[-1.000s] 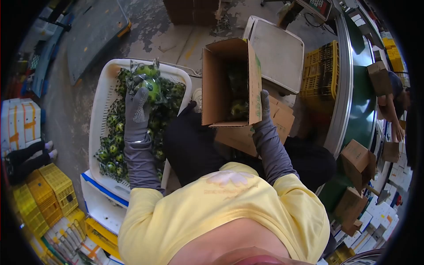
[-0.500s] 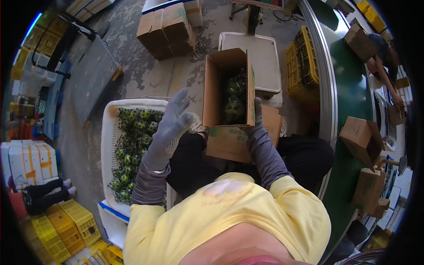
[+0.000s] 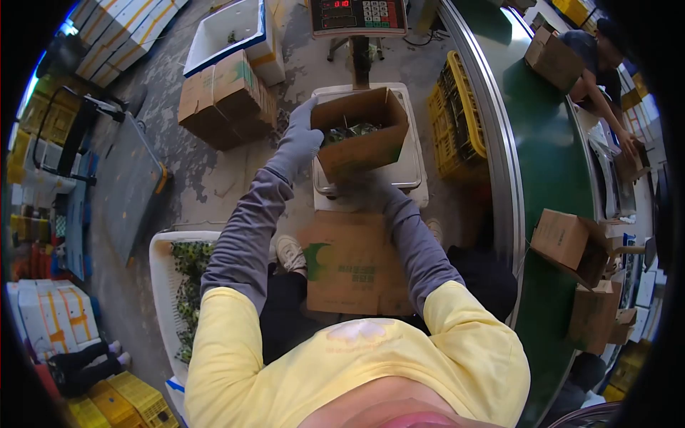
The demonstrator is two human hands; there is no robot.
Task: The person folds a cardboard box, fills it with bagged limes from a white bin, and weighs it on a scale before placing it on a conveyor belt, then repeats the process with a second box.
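An open cardboard box (image 3: pixel 364 153) is tilted over the pale platform of a scale (image 3: pixel 412 160), with dark green, clear-wrapped produce (image 3: pixel 351 132) inside. My left hand (image 3: pixel 300 139), in a grey glove, grips the left side of the box. Beneath the near side, my right hand (image 3: pixel 367 187) supports it, blurred by motion, its fingers mostly hidden. Another cardboard carton (image 3: pixel 349 264) with green print lies between my legs. To my left stands a white crate (image 3: pixel 163 285) filled with small wrapped green packs (image 3: pixel 187 285).
The scale's display (image 3: pixel 359 16) glows red at the back. Stacked cartons (image 3: pixel 225 100) and a foam box (image 3: pixel 227 36) stand left of it. On the right are a yellow crate (image 3: pixel 457 118) and a green conveyor belt (image 3: pixel 553 171) bearing boxes. A co-worker (image 3: pixel 596 71) handles boxes beyond.
The box has moved forward from above my lap to over the scale and tipped. My left hand, open and apart from it before, now grips its left side.
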